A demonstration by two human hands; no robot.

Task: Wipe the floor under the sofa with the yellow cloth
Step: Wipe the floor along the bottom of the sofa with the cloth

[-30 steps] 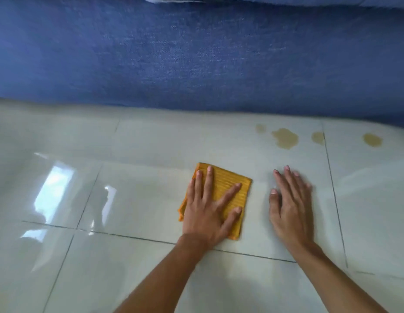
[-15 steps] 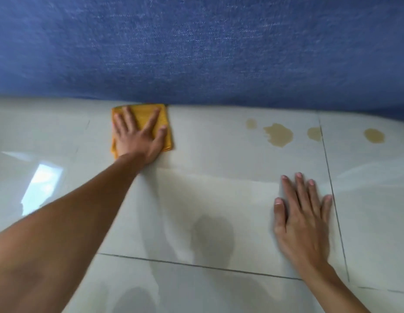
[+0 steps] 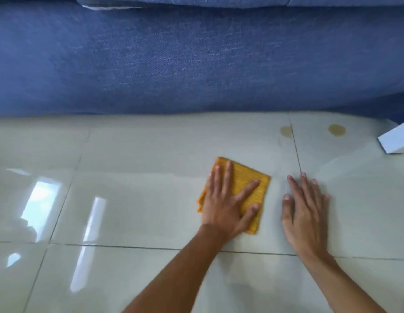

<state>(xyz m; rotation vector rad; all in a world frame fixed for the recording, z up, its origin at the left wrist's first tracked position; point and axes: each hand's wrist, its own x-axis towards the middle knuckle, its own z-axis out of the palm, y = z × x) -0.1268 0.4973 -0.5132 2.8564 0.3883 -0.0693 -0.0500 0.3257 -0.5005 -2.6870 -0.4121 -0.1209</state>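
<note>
Yellow cloth (image 3: 246,188), folded square, lies flat on the tiled floor (image 3: 140,199), well short of the blue sofa (image 3: 196,64). Left hand (image 3: 228,206) presses it, fingers spread. Right hand (image 3: 306,211) rests flat just beside. Two brownish spots (image 3: 336,129), possibly spills, lie near the sofa edge.

Two hands (image 3: 226,206), one cloth (image 3: 244,181), two stains (image 3: 336,129).

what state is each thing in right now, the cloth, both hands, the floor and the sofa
yellow cloth: folded, flat on floor under left hand
left hand: open, pressing cloth
right hand: open, flat on bare tile
floor: glossy, two brownish spots near sofa
sofa: blue, unstained
</note>
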